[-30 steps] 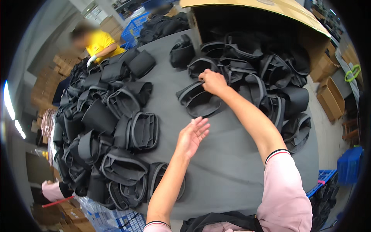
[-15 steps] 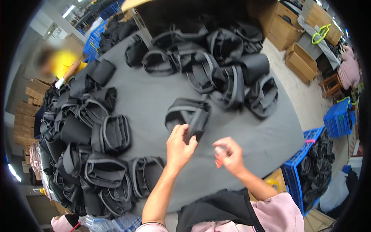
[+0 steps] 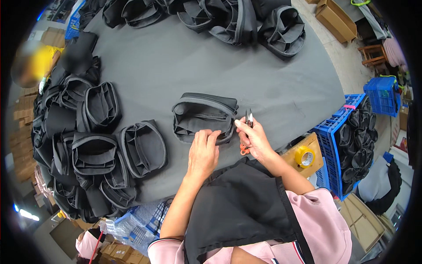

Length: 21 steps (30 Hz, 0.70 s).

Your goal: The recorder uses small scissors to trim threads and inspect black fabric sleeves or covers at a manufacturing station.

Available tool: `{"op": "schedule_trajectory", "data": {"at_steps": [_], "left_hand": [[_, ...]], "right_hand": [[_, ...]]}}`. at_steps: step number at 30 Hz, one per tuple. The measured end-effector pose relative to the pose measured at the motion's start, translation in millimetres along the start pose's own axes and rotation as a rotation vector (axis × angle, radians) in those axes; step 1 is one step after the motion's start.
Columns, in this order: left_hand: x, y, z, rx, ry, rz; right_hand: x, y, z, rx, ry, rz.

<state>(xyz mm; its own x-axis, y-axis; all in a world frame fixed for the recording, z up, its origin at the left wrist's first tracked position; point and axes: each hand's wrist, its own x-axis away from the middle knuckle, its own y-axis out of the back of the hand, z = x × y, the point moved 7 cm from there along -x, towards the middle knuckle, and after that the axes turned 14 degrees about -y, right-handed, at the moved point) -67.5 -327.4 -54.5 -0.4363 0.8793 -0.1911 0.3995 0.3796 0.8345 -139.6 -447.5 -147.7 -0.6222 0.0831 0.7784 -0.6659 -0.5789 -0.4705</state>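
On the near side of the black pouch (image 3: 203,119), a dark apron (image 3: 239,207) covers the person's lap, and between apron and pouch the left hand (image 3: 203,154) rests with bent fingers at the near rim, right of its middle; whether thumb and forefinger nip the fabric, I cannot tell. Beside the pouch's right end, the right hand (image 3: 256,138) is closed around a pair of snips (image 3: 249,119), orange handle toward the body and blades pointing away, while its thumb and fingertip lie at or just beside the pouch's corner. The pouch itself lies open side up, its long axis running left to right across the person's front, so it is beyond the left hand and to the left of the right one; the left is nearer its middle, the right nearer its end. Under the pouch spreads a grey table surface (image 3: 220,70), creased in places. Right of the pouch, past the table's edge, sit a yellow tape roll (image 3: 304,157) and a blue crate (image 3: 332,152) filled with dark items. Left of it, similar pouches (image 3: 94,152) lie heaped; well beyond it, more pouches (image 3: 281,33) line the far side. Farther still, to its upper right, stand a cardboard box (image 3: 336,20) and a wooden stool (image 3: 372,56).
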Motion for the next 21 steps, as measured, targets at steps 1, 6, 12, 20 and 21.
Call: {"op": "schedule_trajectory", "data": {"at_steps": [1, 6, 12, 20, 21], "left_hand": [[2.0, -0.7, -1.1, 0.017, -0.013, 0.001], [3.6, 5.1, 4.5, 0.050, 0.006, 0.067], [5.5, -3.8, 38.8, 1.829, 0.938, -0.708], [-11.4, 31.1, 37.9, 0.630, 0.711, -0.139], [-20.0, 37.7, 19.9, 0.402, 0.608, 0.019]], "right_hand": [[-1.2, 2.4, -3.5, -0.043, -0.024, -0.011], [6.6, 3.6, 41.6, 0.122, 0.312, -0.192], [-11.8, -30.8, 99.6, 0.488, 0.413, -0.081], [13.6, -50.1, 27.7, 0.652, 0.169, 0.165], [17.8, -38.6, 31.8, 0.319, 0.187, 0.134]]}}
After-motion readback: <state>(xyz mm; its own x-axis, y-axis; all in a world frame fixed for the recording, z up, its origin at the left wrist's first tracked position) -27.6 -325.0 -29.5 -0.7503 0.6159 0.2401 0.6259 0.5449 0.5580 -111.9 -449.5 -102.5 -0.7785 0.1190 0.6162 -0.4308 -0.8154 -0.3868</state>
